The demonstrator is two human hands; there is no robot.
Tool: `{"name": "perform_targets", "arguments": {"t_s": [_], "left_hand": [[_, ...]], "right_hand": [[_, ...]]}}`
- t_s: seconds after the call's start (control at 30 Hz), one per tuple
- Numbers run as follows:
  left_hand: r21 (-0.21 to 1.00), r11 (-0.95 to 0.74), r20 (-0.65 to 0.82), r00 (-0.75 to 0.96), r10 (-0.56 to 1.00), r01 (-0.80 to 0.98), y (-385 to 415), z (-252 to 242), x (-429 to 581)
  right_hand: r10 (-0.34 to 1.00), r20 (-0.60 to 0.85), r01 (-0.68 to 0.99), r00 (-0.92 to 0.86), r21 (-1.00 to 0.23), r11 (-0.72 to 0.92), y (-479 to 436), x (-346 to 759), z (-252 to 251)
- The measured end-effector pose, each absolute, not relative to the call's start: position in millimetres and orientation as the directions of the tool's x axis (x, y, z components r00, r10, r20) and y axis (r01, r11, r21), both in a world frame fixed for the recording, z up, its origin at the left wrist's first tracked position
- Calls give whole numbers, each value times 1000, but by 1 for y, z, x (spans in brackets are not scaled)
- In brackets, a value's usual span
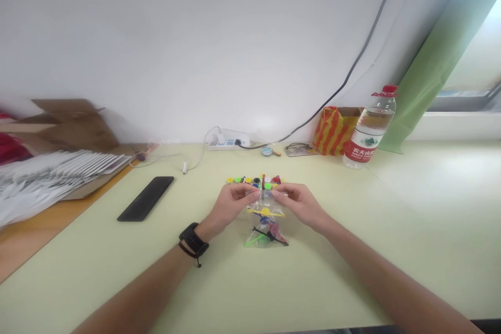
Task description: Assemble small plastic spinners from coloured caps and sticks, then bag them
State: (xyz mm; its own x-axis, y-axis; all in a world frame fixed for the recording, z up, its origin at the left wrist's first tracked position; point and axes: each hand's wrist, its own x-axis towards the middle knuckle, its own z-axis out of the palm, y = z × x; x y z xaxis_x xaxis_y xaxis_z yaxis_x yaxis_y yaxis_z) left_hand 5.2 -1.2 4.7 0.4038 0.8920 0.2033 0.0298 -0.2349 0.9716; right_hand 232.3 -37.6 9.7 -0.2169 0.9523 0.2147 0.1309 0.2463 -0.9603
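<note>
A clear plastic bag (pixel 250 242) lies on the table between my hands, with small coloured plastic pieces in it: a yellow propeller-like piece (pixel 266 212) on top, then blue, pink, black and green ones. My left hand (pixel 234 203) pinches the bag's far edge at its left corner. At the right corner of that edge, my right hand (pixel 299 204) does the same with thumb and forefinger. Just beyond my fingers several small round coloured pieces (pixel 238 180) lie in rows, partly hidden by my hands.
A black phone-like slab (pixel 145 199) lies at left. White packets (pixel 58 172) and a cardboard box (pixel 76 125) stand beyond it. Along the wall are a power strip (pixel 229 142), a cable (pixel 346 81), a striped bag (pixel 332 133) and a water bottle (pixel 370 130).
</note>
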Motion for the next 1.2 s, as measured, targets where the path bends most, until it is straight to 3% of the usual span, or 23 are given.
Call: {"name": "perform_targets", "arguments": {"t_s": [0.4,0.83,1.07,1.2], "left_hand": [[980,-197,175,372,912,22,-7,1,12],[965,-260,236,348,907,24,-2,5,25],[945,-309,197,559,805,111,7,26,30],[938,-319,197,549,813,137,10,26,28]], "right_hand": [[945,240,173,-222,-944,280,-36,238,12],[953,177,12,-244,-983,185,-34,255,13],[963,152,29,-221,-986,162,-35,250,6],[970,145,23,-196,-988,153,-37,250,6]]}}
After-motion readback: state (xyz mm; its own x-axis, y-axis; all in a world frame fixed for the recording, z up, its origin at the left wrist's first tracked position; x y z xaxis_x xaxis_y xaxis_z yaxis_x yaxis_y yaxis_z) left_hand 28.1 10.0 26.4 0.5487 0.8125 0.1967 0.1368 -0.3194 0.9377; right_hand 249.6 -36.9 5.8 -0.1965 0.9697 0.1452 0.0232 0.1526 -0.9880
